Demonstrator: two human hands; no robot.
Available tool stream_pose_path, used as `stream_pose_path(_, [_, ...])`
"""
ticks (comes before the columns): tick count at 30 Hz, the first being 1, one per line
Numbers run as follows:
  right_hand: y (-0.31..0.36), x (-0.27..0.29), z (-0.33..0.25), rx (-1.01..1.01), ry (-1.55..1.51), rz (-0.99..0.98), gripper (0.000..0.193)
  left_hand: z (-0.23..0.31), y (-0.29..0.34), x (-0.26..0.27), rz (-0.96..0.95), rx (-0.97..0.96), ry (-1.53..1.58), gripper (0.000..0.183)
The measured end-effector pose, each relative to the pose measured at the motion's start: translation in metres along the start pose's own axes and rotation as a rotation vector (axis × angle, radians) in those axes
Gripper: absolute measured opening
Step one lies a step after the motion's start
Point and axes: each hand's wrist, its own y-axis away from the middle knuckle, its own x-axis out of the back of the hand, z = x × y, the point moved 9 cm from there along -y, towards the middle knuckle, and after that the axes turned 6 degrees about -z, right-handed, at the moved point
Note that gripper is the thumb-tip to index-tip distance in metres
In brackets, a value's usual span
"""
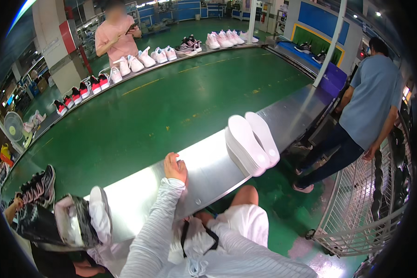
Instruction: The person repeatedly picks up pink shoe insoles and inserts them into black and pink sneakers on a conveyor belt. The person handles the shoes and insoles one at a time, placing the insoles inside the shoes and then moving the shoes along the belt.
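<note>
My left hand (pixel 175 168) rests on the shiny metal bench top (pixel 208 178), its fingers loosely curled, with nothing visible in them. To its right stand two stacks of white shoe soles (pixel 245 143), side by side and close to the bench's near edge. My right hand (pixel 204 217) is low by my lap, below that edge; its fingers are mostly hidden. At the bench's left end lies a white shoe-shaped piece (pixel 98 211), against a black bag (pixel 72 222) with a pale inside.
Beyond the bench lies a green surface (pixel 171 111) with rows of white shoes (pixel 146 58) and red-black shoes (pixel 81 91) along its far edge. Dark shoes (pixel 44 185) are at left. One person (pixel 118 41) stands opposite, another (pixel 370 102) at right by a wire cart (pixel 356 213).
</note>
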Motion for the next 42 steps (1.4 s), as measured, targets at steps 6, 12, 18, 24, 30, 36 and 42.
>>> stream_pose_path(6, [0.028, 0.031, 0.022, -0.054, -1.748, -0.191, 0.029, 0.01, 0.032, 0.019, 0.026, -0.058, 0.029, 0.027])
stream_pose_path(12, [0.052, 0.05, 0.007, 0.018, -1.025, 0.077, 0.036, 0.014, 0.065, 0.036, -0.003, 0.063, 0.15, 0.019])
stream_pose_path(18, [0.014, 0.032, 0.09, -0.018, -1.173, -0.306, 0.041, 0.014, 0.071, 0.004, 0.029, 0.071, 0.323, 0.016])
stream_pose_path(24, [-0.023, 0.037, 0.039, 0.072, -0.863, -0.28, 0.038, 0.027, 0.077, 0.007, 0.009, 0.015, 0.297, 0.016])
stream_pose_path(30, [0.0, 0.021, -0.008, 0.124, -0.549, -0.229, 0.036, 0.075, 0.235, -0.056, -0.399, -0.26, 0.235, 0.017])
stream_pose_path(36, [0.04, 0.029, -0.003, 0.15, -0.383, -0.181, 0.033, 0.02, 0.293, -0.093, -0.317, 0.024, 0.226, 0.018])
stream_pose_path(42, [0.059, 0.018, -0.005, 0.218, -0.259, -0.162, 0.03, -0.046, 0.33, -0.136, -0.329, 0.269, 0.133, 0.021])
